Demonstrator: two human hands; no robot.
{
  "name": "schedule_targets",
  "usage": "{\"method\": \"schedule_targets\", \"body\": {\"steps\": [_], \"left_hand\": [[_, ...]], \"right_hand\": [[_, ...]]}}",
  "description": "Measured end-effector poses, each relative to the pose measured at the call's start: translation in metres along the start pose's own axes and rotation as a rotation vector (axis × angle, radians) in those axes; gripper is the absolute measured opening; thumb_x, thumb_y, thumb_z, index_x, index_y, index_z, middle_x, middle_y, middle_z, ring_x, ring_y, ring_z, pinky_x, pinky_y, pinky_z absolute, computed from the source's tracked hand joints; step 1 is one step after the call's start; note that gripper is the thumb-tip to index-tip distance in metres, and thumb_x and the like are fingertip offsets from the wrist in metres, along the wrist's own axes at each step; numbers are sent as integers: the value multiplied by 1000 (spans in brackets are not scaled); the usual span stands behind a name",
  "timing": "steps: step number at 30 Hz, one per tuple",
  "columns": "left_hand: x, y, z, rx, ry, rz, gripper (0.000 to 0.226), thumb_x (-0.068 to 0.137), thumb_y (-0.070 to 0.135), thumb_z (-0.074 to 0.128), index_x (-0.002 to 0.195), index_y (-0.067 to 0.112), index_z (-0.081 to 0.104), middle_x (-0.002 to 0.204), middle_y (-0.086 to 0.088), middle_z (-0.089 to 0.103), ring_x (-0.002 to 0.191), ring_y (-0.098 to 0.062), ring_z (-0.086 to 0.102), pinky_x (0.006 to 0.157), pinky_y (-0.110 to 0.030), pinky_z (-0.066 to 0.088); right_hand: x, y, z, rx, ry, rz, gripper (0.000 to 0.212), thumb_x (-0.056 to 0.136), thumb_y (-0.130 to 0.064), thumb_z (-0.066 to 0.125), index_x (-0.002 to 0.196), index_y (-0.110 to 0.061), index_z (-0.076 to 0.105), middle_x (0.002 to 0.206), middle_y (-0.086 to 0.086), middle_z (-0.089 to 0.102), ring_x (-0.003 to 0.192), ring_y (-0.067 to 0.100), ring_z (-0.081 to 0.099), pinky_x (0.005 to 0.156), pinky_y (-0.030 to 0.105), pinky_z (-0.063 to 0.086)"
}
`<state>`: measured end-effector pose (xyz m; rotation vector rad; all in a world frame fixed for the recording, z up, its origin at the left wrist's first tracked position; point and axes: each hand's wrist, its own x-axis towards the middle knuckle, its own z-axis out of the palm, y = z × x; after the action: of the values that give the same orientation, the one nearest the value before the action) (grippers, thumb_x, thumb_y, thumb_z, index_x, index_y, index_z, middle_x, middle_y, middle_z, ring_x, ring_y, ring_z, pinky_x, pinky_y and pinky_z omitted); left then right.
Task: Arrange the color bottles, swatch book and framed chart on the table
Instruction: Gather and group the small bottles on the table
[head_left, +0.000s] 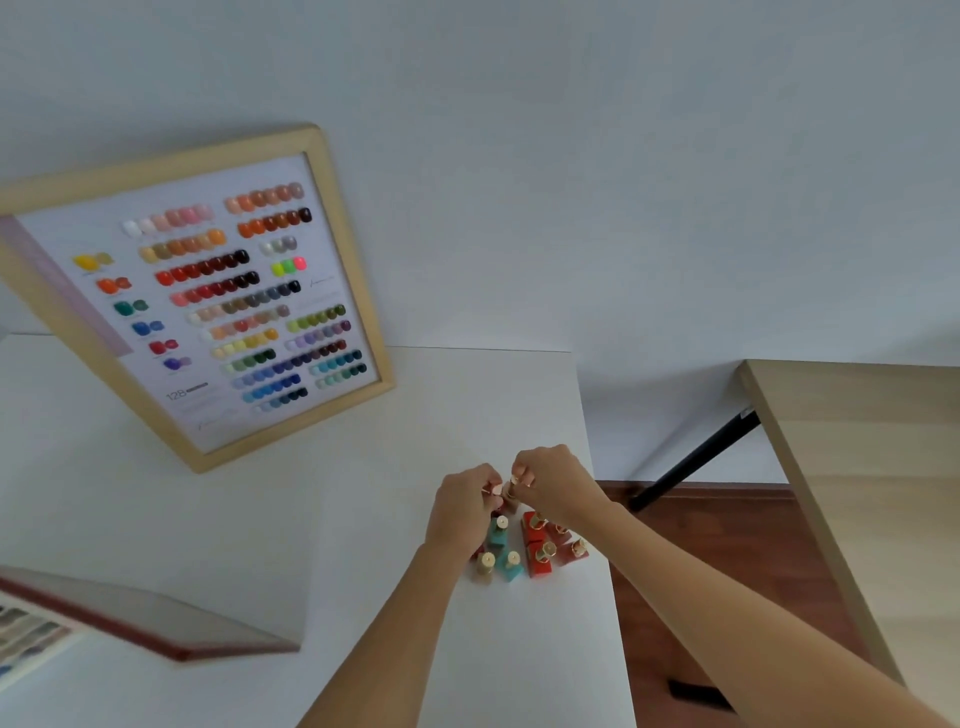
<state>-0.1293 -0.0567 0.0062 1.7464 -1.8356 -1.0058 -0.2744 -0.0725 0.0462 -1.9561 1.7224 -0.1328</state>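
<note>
Head view: left hand (464, 503) and right hand (551, 486) meet fingertip to fingertip, each pinching a small bottle's cap; the color bottles (524, 548) cluster just beneath them, framed chart (192, 291) beyond-left, swatch book (78, 618) nearer-left

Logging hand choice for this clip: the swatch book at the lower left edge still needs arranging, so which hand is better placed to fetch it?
Left, probably. The swatch book lies far to the left, and the left hand is nearer it than the right hand. Both hands are busy over the bottles.
</note>
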Motion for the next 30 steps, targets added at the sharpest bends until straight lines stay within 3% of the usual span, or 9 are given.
{"method": "schedule_targets", "body": {"steps": [5, 9, 12, 16, 22, 26, 30], "left_hand": [[-2, 2, -1, 20, -11, -4, 19, 86, 5, 61, 102, 15, 66, 102, -5, 71, 92, -18, 65, 86, -26, 53], [-6, 3, -8, 34, -28, -20, 29, 86, 3, 61, 113, 13, 63, 113, -7, 68, 100, -19, 64, 93, -30, 52], [-13, 6, -17, 10, 6, -45, 35, 85, 2, 63, 118, 12, 61, 119, -7, 66, 106, -18, 63, 94, -29, 52], [-23, 19, -35, -5, 95, -29, 41, 84, 5, 65, 123, 18, 57, 124, -4, 63, 112, -16, 60, 94, -23, 47], [-34, 50, -91, 26, 264, 36, 49, 86, 10, 64, 128, 28, 49, 133, 0, 55, 119, -16, 54, 99, -30, 45], [-57, 71, -141, 18, 389, 93, 45, 88, 15, 62, 130, 26, 48, 135, -1, 53, 120, -18, 53, 101, -33, 44], [-99, 75, -196, -19, 508, 137, 44, 88, 15, 62, 130, 22, 50, 133, -3, 55, 119, -19, 54, 103, -38, 44]], "right_hand": [[-2, 1, 1, 5, -14, -11, 21, 86, -22, 60, 104, -14, 67, 102, 5, 70, 88, 19, 65, 82, 32, 55], [-8, 1, -3, 10, -5, -37, 30, 89, -23, 58, 118, -14, 62, 111, 5, 69, 98, 20, 63, 91, 32, 52], [-14, -2, -10, 33, 44, -50, 31, 91, -24, 57, 120, -15, 60, 111, 4, 69, 95, 18, 65, 90, 27, 50], [-17, -12, -27, 38, 93, -98, 29, 92, -22, 54, 118, -14, 62, 108, 4, 71, 96, 19, 65, 93, 29, 48], [-15, -48, -56, 62, 192, -222, 26, 91, -20, 55, 114, -12, 65, 99, 3, 73, 84, 13, 64, 87, 26, 52], [-16, -87, -68, 101, 208, -322, 23, 91, -19, 56, 111, -13, 67, 98, 4, 72, 78, 12, 63, 80, 22, 51], [-22, -135, -71, 138, 201, -420, 19, 88, -18, 60, 103, -14, 69, 89, 1, 72, 70, 10, 62, 84, 26, 52]]}}
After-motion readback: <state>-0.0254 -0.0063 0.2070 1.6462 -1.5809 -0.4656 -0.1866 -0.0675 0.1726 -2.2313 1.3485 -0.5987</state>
